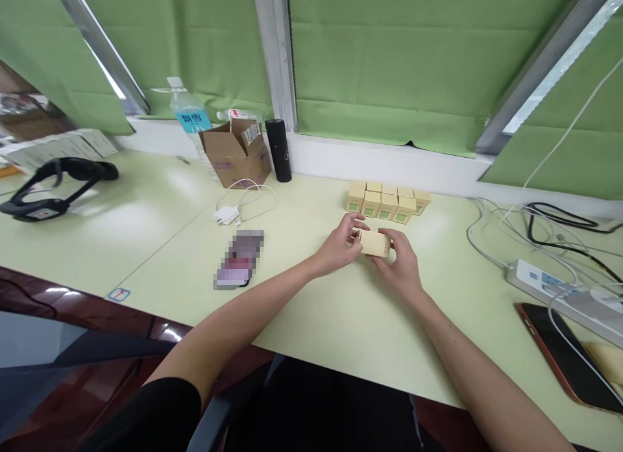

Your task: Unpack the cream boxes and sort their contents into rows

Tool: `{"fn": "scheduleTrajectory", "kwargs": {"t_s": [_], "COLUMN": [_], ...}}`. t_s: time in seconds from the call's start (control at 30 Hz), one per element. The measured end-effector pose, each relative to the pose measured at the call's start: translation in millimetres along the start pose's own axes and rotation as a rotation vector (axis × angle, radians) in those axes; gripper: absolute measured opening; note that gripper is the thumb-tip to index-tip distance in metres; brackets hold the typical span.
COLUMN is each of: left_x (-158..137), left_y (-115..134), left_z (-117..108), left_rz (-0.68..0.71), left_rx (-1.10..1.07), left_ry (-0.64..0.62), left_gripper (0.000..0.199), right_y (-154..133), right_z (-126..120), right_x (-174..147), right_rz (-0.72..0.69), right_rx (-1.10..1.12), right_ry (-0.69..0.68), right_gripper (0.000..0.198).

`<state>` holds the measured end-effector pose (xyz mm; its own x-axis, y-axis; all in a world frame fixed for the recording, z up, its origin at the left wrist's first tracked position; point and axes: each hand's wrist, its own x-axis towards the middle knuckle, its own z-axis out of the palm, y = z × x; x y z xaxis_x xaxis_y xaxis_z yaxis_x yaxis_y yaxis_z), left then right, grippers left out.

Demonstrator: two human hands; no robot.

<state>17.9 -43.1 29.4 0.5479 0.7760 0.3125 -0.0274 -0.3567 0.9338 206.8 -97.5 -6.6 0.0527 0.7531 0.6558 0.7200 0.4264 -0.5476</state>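
Taking the small tan box [376,243] as the clock's centre, with the white ledge [389,158] at 12, the surface [311,322] has its near edge at 6, slanting upward in view toward 9. Between that edge and the hands lies a broad stretch of room, crossed by the left forearm [257,308] at 8 and the right forearm [462,354] at 5. At 12 the room is tight: a cluster of small cartons [387,205] stands just beyond the fingers, near the ledge. Toward 9 a good gap leads to the phone with the pixelated screen [240,260]; toward 3 there is room as far as the cables and power strip [540,284].

The tan box sits between the 2 hands. The left grip [339,247] is closed on its 9 o'clock end; the right grip [403,267] holds its 3 o'clock end, thumb on the near side, fingers at the far corner. Whether the box touches the surface, I cannot tell.
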Motion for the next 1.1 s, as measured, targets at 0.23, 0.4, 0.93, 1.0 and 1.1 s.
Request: {"fn": "scheduleTrajectory", "kwargs": {"t_s": [0.23,0.4,0.93,1.0,1.1], "left_x": [3,10,12,10,6], "left_y": [-7,-14,-16,-15,-13], "left_z": [-4,-6,-11,-9,-3], "left_rz": [-0.024,-0.012,0.087,0.108,0.098], "left_rx": [0.022,-0.047,-0.036,-0.012,0.084], "left_ry": [0.065,0.144,0.207,0.21,0.182], "left_gripper": [0.058,0.049,0.041,0.048,0.057], "right_y": [-2,-3,7,5,1], "right_z": [1,2,-1,-1,-1], "right_x": [1,3,7,7,7], "right_rz": [0.131,0.343,0.598,0.569,0.504], "right_rx": [0.086,0.294,0.721,0.731,0.68], "right_ry": [0.028,0.053,0.045,0.009,-0.007], "right_gripper": [0.051,0.056,0.065,0.065,0.069]}}
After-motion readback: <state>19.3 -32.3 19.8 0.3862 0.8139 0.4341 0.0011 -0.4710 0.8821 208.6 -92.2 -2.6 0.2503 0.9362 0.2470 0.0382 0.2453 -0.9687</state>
